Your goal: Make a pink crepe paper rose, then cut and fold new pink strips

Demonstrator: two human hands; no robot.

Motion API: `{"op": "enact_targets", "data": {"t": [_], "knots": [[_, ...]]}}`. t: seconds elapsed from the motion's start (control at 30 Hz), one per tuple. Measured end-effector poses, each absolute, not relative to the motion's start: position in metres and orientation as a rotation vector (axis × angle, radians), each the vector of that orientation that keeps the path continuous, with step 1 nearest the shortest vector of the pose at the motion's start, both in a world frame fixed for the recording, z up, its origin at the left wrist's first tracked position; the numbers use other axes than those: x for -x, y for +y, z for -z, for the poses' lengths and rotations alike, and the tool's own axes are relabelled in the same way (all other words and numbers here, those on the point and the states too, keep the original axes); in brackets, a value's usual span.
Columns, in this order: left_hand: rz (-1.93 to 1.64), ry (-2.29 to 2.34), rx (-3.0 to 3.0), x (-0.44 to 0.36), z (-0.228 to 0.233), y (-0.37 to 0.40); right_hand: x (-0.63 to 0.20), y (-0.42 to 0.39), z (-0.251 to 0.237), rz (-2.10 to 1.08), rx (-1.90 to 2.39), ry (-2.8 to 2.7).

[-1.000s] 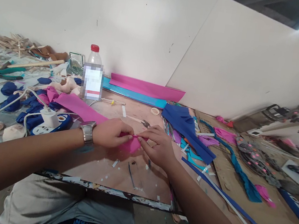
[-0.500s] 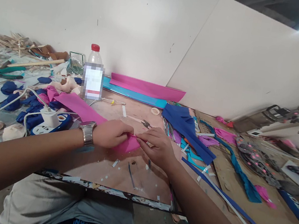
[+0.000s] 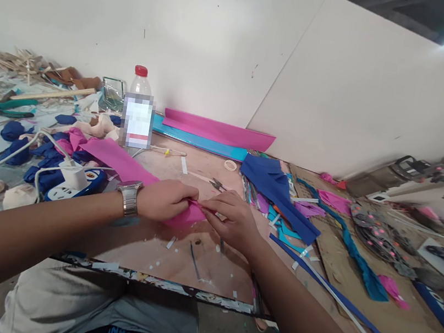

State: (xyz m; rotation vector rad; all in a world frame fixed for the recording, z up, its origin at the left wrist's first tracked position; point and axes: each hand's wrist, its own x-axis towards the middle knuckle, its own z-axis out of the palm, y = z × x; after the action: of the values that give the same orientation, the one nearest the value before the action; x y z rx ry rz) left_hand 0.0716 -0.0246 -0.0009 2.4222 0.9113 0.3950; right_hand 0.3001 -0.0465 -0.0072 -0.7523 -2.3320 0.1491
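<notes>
On the cluttered plywood worktable [image 3: 209, 276], a long pink paper strip [image 3: 118, 159] trails from the plastic bottle [image 3: 138, 112] toward the person. Its near end looks partly folded; most lies flat, unworked. The left hand [image 3: 165, 198] and right hand [image 3: 231, 218] meet there, fingertips closed pinching that pink end.
</notes>
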Motion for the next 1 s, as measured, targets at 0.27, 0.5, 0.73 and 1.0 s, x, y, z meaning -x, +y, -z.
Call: {"op": "enact_targets", "data": {"t": [0.27, 0.5, 0.73, 1.0], "knots": [[-0.403, 0.831, -2.397, -0.0702, -0.0014, -0.0244, -0.3004, -0.0455, 0.0071, -0.128, 0.705, -2.324], [-0.482, 0.824, -2.347, -0.0716, 0.0005, -0.0238, -0.299, -0.0482, 0.007, -0.128, 0.809, -2.286], [-0.552, 0.82, -2.31, -0.0727, 0.0041, -0.0244, -0.2982, -0.0482, 0.0085, -0.161, 0.819, -2.313], [-0.595, 0.858, -2.266, -0.0751, 0.0027, -0.0252, -0.2981, -0.0484, 0.0093, -0.164, 0.831, -2.293]]}}
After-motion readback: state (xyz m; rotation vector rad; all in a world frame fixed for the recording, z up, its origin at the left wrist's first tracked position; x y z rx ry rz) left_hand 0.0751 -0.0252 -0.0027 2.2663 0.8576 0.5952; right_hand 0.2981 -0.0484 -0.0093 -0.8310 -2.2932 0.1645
